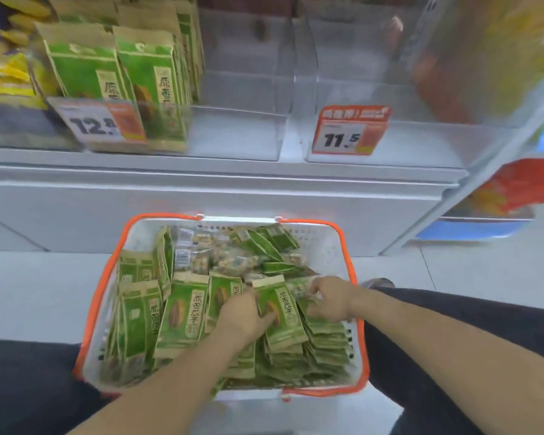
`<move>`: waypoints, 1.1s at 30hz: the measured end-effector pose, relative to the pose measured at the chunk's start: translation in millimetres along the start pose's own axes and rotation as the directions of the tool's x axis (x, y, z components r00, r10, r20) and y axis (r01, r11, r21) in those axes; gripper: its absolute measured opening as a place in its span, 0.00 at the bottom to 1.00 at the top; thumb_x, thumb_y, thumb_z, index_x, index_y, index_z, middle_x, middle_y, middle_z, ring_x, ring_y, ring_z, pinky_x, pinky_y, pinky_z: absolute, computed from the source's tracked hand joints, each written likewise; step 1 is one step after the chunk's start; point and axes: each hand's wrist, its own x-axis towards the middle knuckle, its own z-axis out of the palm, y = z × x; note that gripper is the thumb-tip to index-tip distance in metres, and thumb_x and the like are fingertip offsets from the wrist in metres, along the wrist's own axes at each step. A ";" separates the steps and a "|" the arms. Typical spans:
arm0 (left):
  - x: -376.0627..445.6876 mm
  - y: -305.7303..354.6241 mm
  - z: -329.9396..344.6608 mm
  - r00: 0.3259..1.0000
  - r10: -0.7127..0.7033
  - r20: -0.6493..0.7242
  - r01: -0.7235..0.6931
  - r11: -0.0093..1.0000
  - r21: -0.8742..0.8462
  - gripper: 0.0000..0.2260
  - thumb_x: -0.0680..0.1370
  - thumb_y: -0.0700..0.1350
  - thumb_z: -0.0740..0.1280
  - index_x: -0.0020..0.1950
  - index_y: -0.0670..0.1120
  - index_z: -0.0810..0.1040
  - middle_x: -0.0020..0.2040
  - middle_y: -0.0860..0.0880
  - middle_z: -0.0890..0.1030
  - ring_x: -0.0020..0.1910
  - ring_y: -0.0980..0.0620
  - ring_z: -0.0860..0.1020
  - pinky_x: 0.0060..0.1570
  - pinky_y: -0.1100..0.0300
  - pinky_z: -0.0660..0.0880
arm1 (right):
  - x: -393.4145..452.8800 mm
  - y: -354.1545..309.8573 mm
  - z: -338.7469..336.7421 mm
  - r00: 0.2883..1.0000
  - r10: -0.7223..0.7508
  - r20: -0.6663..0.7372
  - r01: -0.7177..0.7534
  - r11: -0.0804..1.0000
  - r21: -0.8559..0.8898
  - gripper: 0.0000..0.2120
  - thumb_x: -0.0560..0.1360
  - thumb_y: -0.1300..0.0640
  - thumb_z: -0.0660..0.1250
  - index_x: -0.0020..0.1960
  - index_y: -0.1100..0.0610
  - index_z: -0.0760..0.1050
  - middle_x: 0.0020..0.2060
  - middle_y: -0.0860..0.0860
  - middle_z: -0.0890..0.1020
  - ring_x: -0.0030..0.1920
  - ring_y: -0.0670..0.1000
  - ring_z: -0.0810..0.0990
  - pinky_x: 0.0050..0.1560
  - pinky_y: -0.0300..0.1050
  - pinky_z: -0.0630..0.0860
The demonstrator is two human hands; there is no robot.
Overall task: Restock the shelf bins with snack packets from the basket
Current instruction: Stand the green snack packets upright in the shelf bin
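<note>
This is a shop, a grocery or convenience store aisle. A white metal shelf (201,171) carries clear plastic bins (390,89), each fronted with a printed price tag: one reading 12 and something (98,124), another orange-bordered one reading 11.5 (352,131). Identical green snack packets (85,64) stand in rows in the left bin, and yellow bagged goods (4,73) fill the neighbouring space. On the pale tiled floor (29,293) sits a white shopping basket with an orange rim (343,246), piled with the same green packets.
</note>
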 end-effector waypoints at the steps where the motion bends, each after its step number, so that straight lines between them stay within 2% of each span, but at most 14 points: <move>1: 1.5 4.8 1.6 1.000 0.007 0.008 -0.008 0.999 0.031 0.24 0.77 0.58 0.69 0.66 0.47 0.70 0.58 0.48 0.80 0.54 0.50 0.79 0.51 0.59 0.76 | 2.1 4.8 9.4 1.000 0.002 0.026 -0.002 1.000 0.012 0.29 0.78 0.45 0.68 0.73 0.59 0.67 0.67 0.56 0.75 0.59 0.55 0.76 0.50 0.33 0.72; 4: 3.7 17.4 5.5 0.999 0.010 0.044 -0.015 0.995 0.103 0.29 0.77 0.57 0.69 0.74 0.49 0.66 0.65 0.47 0.76 0.63 0.48 0.76 0.66 0.52 0.70 | 10.7 14.7 26.2 0.997 0.000 0.076 -0.002 1.000 0.027 0.32 0.74 0.43 0.72 0.73 0.55 0.66 0.64 0.54 0.77 0.61 0.55 0.77 0.55 0.41 0.72; 6: 4.6 18.2 7.2 0.999 -0.034 0.023 0.032 0.997 0.066 0.28 0.76 0.55 0.71 0.73 0.50 0.67 0.60 0.49 0.78 0.59 0.49 0.76 0.67 0.52 0.68 | 13.9 15.6 28.7 0.996 -0.004 0.092 0.003 1.000 0.015 0.31 0.74 0.43 0.72 0.71 0.57 0.69 0.64 0.54 0.77 0.61 0.55 0.77 0.56 0.44 0.74; 10: 11.5 14.0 7.7 0.989 -0.141 -0.047 0.127 0.967 -0.223 0.27 0.71 0.48 0.78 0.66 0.45 0.72 0.47 0.49 0.80 0.47 0.50 0.79 0.52 0.53 0.77 | 18.1 17.1 28.3 0.996 -0.035 0.082 0.036 0.999 -0.013 0.35 0.71 0.39 0.74 0.72 0.56 0.71 0.65 0.53 0.78 0.62 0.55 0.77 0.62 0.46 0.74; 13: 13.8 18.8 8.1 0.985 -0.171 -0.007 0.161 0.941 -0.299 0.30 0.69 0.47 0.79 0.66 0.44 0.71 0.51 0.46 0.80 0.51 0.47 0.79 0.51 0.54 0.76 | 20.2 19.0 25.2 0.995 -0.042 0.095 0.043 0.999 -0.010 0.35 0.68 0.39 0.76 0.69 0.55 0.74 0.62 0.51 0.79 0.59 0.54 0.78 0.57 0.44 0.74; 15: 14.9 20.0 10.8 0.985 -0.172 -0.010 0.160 0.935 -0.317 0.29 0.70 0.45 0.79 0.66 0.44 0.70 0.51 0.45 0.81 0.51 0.47 0.80 0.51 0.54 0.77 | 19.8 19.3 23.6 0.995 -0.050 0.085 0.049 0.999 0.013 0.30 0.68 0.41 0.77 0.63 0.55 0.78 0.57 0.50 0.81 0.55 0.52 0.79 0.53 0.42 0.74; 17: 15.9 20.9 12.4 0.986 -0.161 -0.037 0.137 0.920 -0.368 0.27 0.70 0.41 0.78 0.65 0.44 0.71 0.42 0.49 0.80 0.42 0.53 0.79 0.39 0.61 0.73 | 19.3 19.6 24.3 0.996 -0.064 0.063 0.063 0.998 0.020 0.22 0.68 0.43 0.77 0.56 0.55 0.83 0.52 0.49 0.83 0.51 0.51 0.80 0.50 0.42 0.75; 19: 17.4 24.6 10.7 0.985 -0.164 -0.052 0.127 0.895 -0.428 0.25 0.71 0.40 0.77 0.63 0.46 0.70 0.38 0.51 0.76 0.37 0.57 0.75 0.34 0.65 0.68 | 18.1 18.0 26.4 0.995 -0.094 0.042 0.094 0.996 0.011 0.15 0.71 0.46 0.76 0.51 0.55 0.85 0.48 0.49 0.85 0.46 0.50 0.80 0.47 0.41 0.74; 22: 22.6 28.8 9.4 0.971 -0.235 0.037 0.214 0.794 -0.568 0.26 0.69 0.39 0.79 0.57 0.49 0.66 0.42 0.51 0.74 0.42 0.53 0.76 0.46 0.54 0.79 | 16.1 16.6 29.0 0.993 -0.114 -0.035 0.115 0.993 0.012 0.10 0.76 0.51 0.71 0.43 0.58 0.84 0.41 0.51 0.85 0.40 0.49 0.80 0.42 0.42 0.75; 24: 24.9 29.2 6.5 0.954 -0.259 0.151 0.295 0.723 -0.625 0.21 0.69 0.38 0.79 0.52 0.45 0.70 0.46 0.48 0.78 0.49 0.49 0.78 0.56 0.48 0.79 | 15.5 19.7 27.1 0.990 -0.087 -0.108 0.090 0.996 0.021 0.14 0.78 0.54 0.68 0.35 0.57 0.80 0.35 0.53 0.83 0.35 0.51 0.79 0.39 0.45 0.78; 26: 25.8 27.7 4.0 0.941 -0.243 0.234 0.337 0.703 -0.626 0.13 0.70 0.38 0.78 0.50 0.41 0.77 0.53 0.45 0.80 0.54 0.47 0.79 0.59 0.48 0.79 | 11.7 22.1 20.2 0.978 -0.051 -0.202 0.059 0.998 0.036 0.21 0.78 0.57 0.64 0.27 0.56 0.70 0.25 0.52 0.75 0.28 0.52 0.74 0.37 0.49 0.78; 28: 26.0 29.4 1.5 0.924 -0.224 0.311 0.378 0.662 -0.647 0.16 0.73 0.35 0.74 0.59 0.38 0.75 0.60 0.46 0.78 0.55 0.46 0.79 0.57 0.49 0.79 | 6.4 19.8 11.0 0.951 -0.041 -0.306 0.051 0.998 0.025 0.21 0.79 0.59 0.60 0.27 0.56 0.66 0.24 0.51 0.71 0.26 0.51 0.69 0.32 0.48 0.72; 30: 25.8 33.2 -0.8 0.895 -0.192 0.404 0.433 0.599 -0.674 0.17 0.75 0.32 0.69 0.63 0.37 0.72 0.62 0.42 0.79 0.54 0.45 0.81 0.52 0.45 0.82 | -0.9 13.5 5.4 0.916 -0.040 -0.398 0.071 0.996 0.063 0.15 0.80 0.58 0.59 0.35 0.58 0.72 0.30 0.52 0.76 0.28 0.49 0.71 0.29 0.44 0.67; 33: 21.6 38.7 -2.8 0.879 -0.140 0.457 0.459 0.511 -0.727 0.06 0.80 0.34 0.64 0.57 0.39 0.74 0.53 0.43 0.82 0.49 0.47 0.82 0.37 0.52 0.83 | -11.5 1.5 10.9 0.910 -0.056 -0.412 0.156 0.965 0.213 0.12 0.81 0.55 0.60 0.41 0.57 0.74 0.35 0.52 0.81 0.31 0.47 0.76 0.30 0.42 0.70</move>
